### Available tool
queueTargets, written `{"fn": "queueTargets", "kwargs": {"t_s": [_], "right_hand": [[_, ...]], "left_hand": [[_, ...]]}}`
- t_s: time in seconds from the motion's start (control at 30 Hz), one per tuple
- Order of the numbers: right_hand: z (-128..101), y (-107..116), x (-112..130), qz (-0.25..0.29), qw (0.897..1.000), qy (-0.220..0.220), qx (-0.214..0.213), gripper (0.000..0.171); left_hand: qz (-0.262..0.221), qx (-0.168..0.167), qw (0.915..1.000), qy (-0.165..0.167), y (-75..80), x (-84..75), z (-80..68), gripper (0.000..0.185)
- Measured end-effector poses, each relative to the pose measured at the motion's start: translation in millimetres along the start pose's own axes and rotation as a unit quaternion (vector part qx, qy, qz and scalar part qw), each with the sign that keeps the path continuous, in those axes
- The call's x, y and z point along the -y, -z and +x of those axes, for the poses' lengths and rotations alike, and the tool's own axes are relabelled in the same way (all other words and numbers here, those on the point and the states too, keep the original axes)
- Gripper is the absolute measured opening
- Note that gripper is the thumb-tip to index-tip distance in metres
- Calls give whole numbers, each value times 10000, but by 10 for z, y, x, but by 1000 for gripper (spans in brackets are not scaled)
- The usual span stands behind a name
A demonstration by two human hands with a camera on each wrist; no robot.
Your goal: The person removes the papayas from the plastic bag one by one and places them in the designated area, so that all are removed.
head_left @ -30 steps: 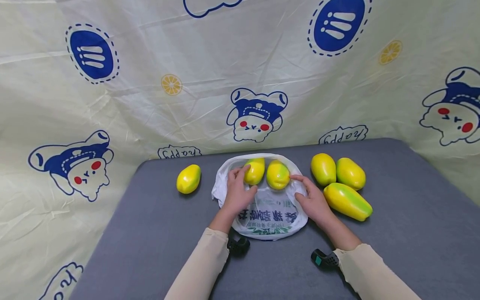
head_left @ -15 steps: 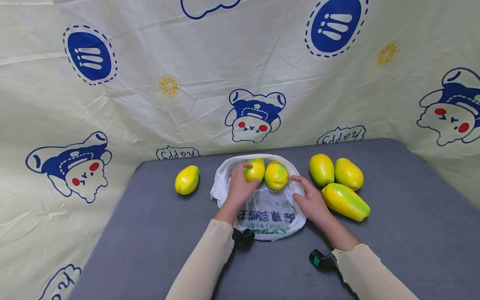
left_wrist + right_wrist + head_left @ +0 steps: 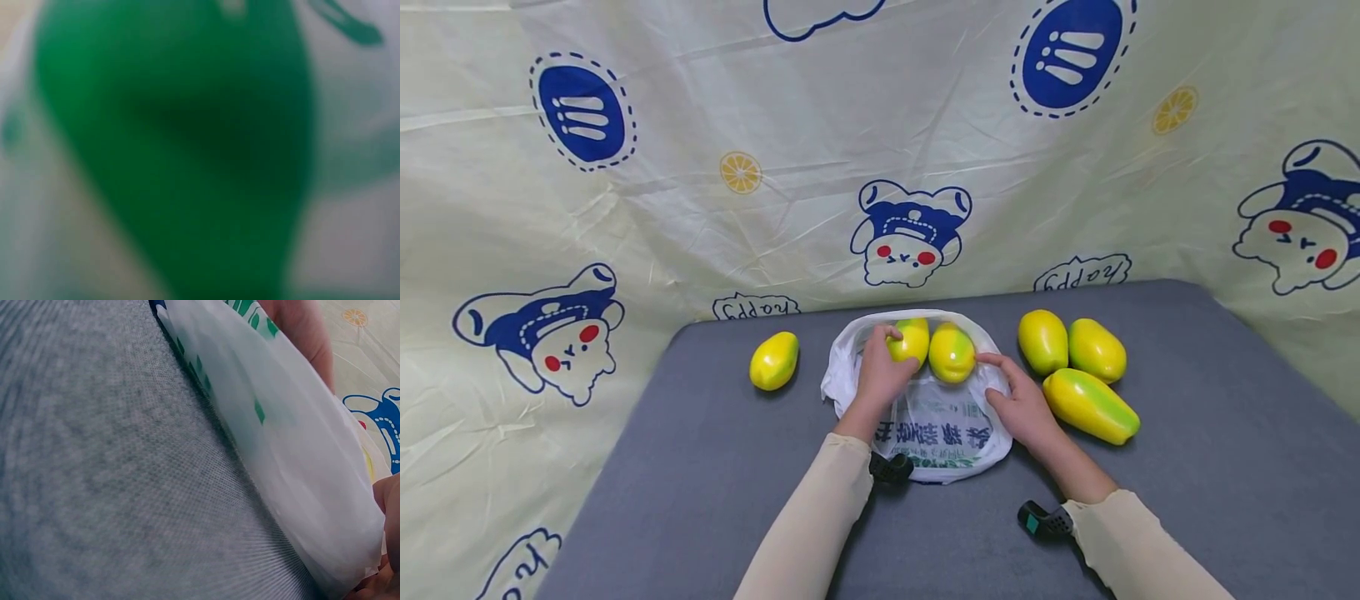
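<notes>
A white plastic bag (image 3: 942, 427) with blue and green print lies flat on the grey table (image 3: 700, 467), its mouth facing away from me. Two yellow-green fruits sit in the mouth. My left hand (image 3: 882, 373) grips the left fruit (image 3: 914, 338), fingers over its top and thumb under it. My right hand (image 3: 1017, 398) rests on the bag's right edge, its straight index finger touching the right fruit (image 3: 952, 353). The right wrist view shows the bag (image 3: 294, 462) close up on the table (image 3: 112, 487). The left wrist view is only a green and white blur.
One loose fruit (image 3: 773, 360) lies left of the bag. Three more lie to its right: two side by side (image 3: 1042, 341) (image 3: 1097, 349) and a longer one (image 3: 1090, 406) in front of them. A printed cloth backdrop (image 3: 700, 208) surrounds the table.
My left hand has pushed a little further over the left fruit, toward the bag's mouth. The bag's near end has drawn slightly away from me. The right hand has barely moved.
</notes>
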State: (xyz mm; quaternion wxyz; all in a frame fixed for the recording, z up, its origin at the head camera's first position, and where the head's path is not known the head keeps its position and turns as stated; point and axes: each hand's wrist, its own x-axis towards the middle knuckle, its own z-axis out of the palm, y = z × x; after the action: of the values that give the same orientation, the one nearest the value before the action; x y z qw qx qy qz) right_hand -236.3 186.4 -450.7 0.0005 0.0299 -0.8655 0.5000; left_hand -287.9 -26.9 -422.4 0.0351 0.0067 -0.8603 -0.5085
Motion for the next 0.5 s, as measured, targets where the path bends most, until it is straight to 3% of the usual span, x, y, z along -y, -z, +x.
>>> {"fn": "queueTargets", "kwargs": {"t_s": [0.3, 0.5], "right_hand": [[-4, -8, -20, 9, 9999, 96, -60, 50], [0, 7, -22, -58, 9999, 138, -54, 50]], "left_hand": [[145, -146, 9998, -2, -3, 10, -16, 45], [-33, -138, 9990, 428, 26, -11, -91, 55]]}}
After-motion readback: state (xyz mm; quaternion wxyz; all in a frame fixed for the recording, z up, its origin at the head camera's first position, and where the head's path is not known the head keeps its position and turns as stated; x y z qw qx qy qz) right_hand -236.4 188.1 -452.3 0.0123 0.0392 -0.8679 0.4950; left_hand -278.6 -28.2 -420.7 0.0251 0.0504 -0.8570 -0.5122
